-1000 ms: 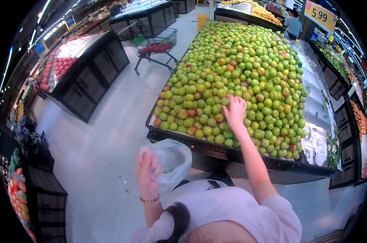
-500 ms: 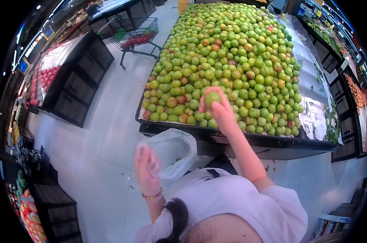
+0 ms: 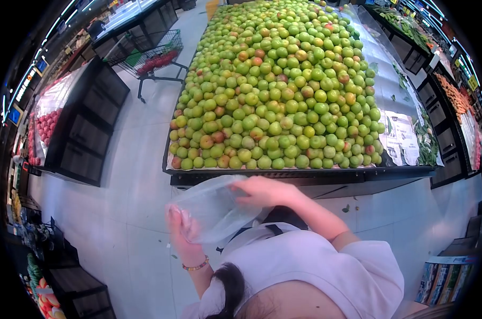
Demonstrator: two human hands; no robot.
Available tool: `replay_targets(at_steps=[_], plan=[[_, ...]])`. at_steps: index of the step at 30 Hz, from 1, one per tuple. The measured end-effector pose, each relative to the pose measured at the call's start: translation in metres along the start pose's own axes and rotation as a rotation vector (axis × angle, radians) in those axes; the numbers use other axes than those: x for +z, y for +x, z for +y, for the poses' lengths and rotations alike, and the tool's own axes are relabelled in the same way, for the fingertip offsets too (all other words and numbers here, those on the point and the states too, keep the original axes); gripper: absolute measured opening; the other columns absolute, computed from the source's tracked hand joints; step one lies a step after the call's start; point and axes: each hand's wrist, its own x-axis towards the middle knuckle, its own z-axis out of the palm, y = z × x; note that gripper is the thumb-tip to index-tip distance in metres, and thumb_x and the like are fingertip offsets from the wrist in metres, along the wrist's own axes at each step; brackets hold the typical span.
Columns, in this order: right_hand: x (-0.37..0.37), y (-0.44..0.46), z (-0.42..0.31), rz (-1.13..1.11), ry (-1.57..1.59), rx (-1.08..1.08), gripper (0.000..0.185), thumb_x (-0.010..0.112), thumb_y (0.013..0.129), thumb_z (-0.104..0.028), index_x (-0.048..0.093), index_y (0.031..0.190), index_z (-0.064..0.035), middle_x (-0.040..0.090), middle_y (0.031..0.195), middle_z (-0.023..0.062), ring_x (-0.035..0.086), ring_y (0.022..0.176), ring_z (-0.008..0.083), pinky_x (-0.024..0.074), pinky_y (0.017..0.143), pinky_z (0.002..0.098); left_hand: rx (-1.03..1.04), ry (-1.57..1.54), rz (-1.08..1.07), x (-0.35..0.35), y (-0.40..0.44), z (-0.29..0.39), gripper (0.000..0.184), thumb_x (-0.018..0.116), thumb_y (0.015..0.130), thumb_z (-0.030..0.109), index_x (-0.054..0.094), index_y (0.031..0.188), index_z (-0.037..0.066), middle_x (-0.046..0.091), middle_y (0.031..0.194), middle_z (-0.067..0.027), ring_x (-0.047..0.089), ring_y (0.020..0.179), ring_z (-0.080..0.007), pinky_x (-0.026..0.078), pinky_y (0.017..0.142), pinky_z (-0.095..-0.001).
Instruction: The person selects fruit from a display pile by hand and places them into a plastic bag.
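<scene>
My left hand (image 3: 183,227), with a beaded bracelet at the wrist, is closed on the left side of a clear plastic bag (image 3: 212,210), whose mouth gapes upward. At the bag's right rim is my right hand (image 3: 259,191), its fingertips pointing left over the opening. Blur and the bag's film leave it unclear whether a fruit is still in those fingers. What lies inside the bag cannot be made out. Just beyond both hands rises a broad heap of round green plums (image 3: 283,90), some blushed red.
The display stand's dark front edge (image 3: 305,174) runs close ahead of my hands. Beyond it on the left stands a shopping cart (image 3: 153,56) holding red produce. A dark cabinet (image 3: 86,127) with bagged red fruit is farther left. Printed paper (image 3: 399,139) lies right of the heap.
My right hand, which held a green plum above the heap, has come down and left to the bag's mouth. That plum is out of sight. The left hand keeps its grip on the bag.
</scene>
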Motion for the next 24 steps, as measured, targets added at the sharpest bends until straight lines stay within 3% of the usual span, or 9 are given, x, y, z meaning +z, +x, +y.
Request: replay_targets(at_steps=[2, 4, 6, 9, 12, 14, 19, 22, 24], plan=[[-0.062, 0.004, -0.029, -0.006, 0.278, 0.156, 0.030, 0.052, 0.079, -0.013, 0.050, 0.106, -0.0007, 0.059, 0.089, 0.0157, 0.057, 0.078, 0.0324, 0.0459, 0.071, 0.0372, -0.057, -0.196, -0.244, -0.024, 0.012, -0.002, 0.006, 0.045, 0.087, 0.015, 0.046, 0.088, 0.009, 0.037, 0.063, 0.0038, 0.029, 0.045, -0.0019, 0.021, 0.035, -0.0158], [-0.091, 0.009, -0.003, 0.485, 0.091, 0.171, 0.026, 0.052, 0.077, -0.009, 0.053, 0.103, -0.0017, 0.058, 0.091, 0.0146, 0.056, 0.080, 0.0295, 0.0447, 0.074, 0.0363, -0.083, -0.263, -0.345, -0.033, 0.014, -0.004, 0.006, 0.044, 0.087, 0.014, 0.047, 0.090, 0.008, 0.037, 0.062, 0.0034, 0.029, 0.044, -0.0023, 0.021, 0.035, -0.0159], [-0.117, 0.018, 0.054, 0.869, -0.424, 0.177, 0.032, 0.052, 0.075, -0.006, 0.051, 0.107, -0.0065, 0.054, 0.104, 0.0136, 0.051, 0.094, 0.0291, 0.0423, 0.080, 0.0360, -0.085, -0.200, -0.300, -0.034, 0.010, -0.002, 0.007, 0.043, 0.088, 0.012, 0.046, 0.091, 0.008, 0.035, 0.061, 0.0031, 0.028, 0.044, -0.0027, 0.020, 0.034, -0.0161], [-0.133, 0.030, 0.125, 0.846, -0.731, 0.300, 0.043, 0.052, 0.071, -0.003, 0.048, 0.112, -0.0127, 0.044, 0.119, 0.0123, 0.035, 0.115, 0.0322, 0.0334, 0.092, 0.0396, -0.055, -0.116, -0.112, -0.019, 0.001, 0.000, 0.005, 0.041, 0.088, 0.010, 0.045, 0.090, 0.007, 0.033, 0.059, 0.0029, 0.025, 0.042, -0.0032, 0.018, 0.034, -0.0167], [-0.140, 0.034, 0.152, 0.712, -0.893, 0.327, 0.048, 0.052, 0.069, -0.001, 0.047, 0.114, -0.0147, 0.040, 0.124, 0.0117, 0.028, 0.121, 0.0331, 0.0259, 0.098, 0.0425, -0.086, -0.270, -0.363, -0.032, 0.009, -0.004, 0.004, 0.042, 0.088, 0.011, 0.045, 0.087, 0.007, 0.033, 0.058, 0.0032, 0.023, 0.041, -0.0030, 0.017, 0.035, -0.0171], [-0.142, 0.035, 0.156, 0.710, -0.930, 0.351, 0.049, 0.052, 0.068, -0.001, 0.047, 0.114, -0.0153, 0.041, 0.124, 0.0112, 0.027, 0.122, 0.0319, 0.0226, 0.099, 0.0436, -0.060, -0.204, -0.358, -0.037, 0.009, -0.003, 0.005, 0.044, 0.087, 0.014, 0.047, 0.088, 0.011, 0.034, 0.059, 0.0051, 0.024, 0.041, -0.0021, 0.017, 0.035, -0.0167], [-0.140, 0.037, 0.153, 0.822, -0.794, 0.312, 0.050, 0.052, 0.063, 0.001, 0.049, 0.110, -0.0147, 0.047, 0.110, 0.0113, 0.041, 0.106, 0.0292, 0.0331, 0.090, 0.0404, -0.048, -0.159, -0.233, -0.038, 0.004, 0.000, 0.005, 0.043, 0.088, 0.014, 0.047, 0.088, 0.011, 0.034, 0.059, 0.0048, 0.024, 0.040, -0.0020, 0.017, 0.036, -0.0168], [-0.138, 0.039, 0.143, 0.873, -0.864, 0.277, 0.047, 0.052, 0.063, 0.002, 0.050, 0.108, -0.0128, 0.048, 0.110, 0.0099, 0.041, 0.107, 0.0284, 0.0353, 0.089, 0.0389, -0.048, -0.214, -0.260, -0.039, 0.005, -0.001, 0.004, 0.043, 0.087, 0.011, 0.045, 0.087, 0.007, 0.037, 0.060, 0.0028, 0.025, 0.042, -0.0025, 0.019, 0.036, -0.0166], [-0.141, 0.038, 0.140, 0.773, -0.984, 0.124, 0.045, 0.052, 0.064, 0.001, 0.050, 0.106, -0.0114, 0.049, 0.108, 0.0094, 0.042, 0.106, 0.0282, 0.0356, 0.088, 0.0389, -0.055, -0.225, -0.306, -0.042, 0.006, -0.001, 0.004, 0.044, 0.087, 0.011, 0.045, 0.088, 0.007, 0.037, 0.060, 0.0027, 0.026, 0.043, -0.0025, 0.020, 0.037, -0.0165]])
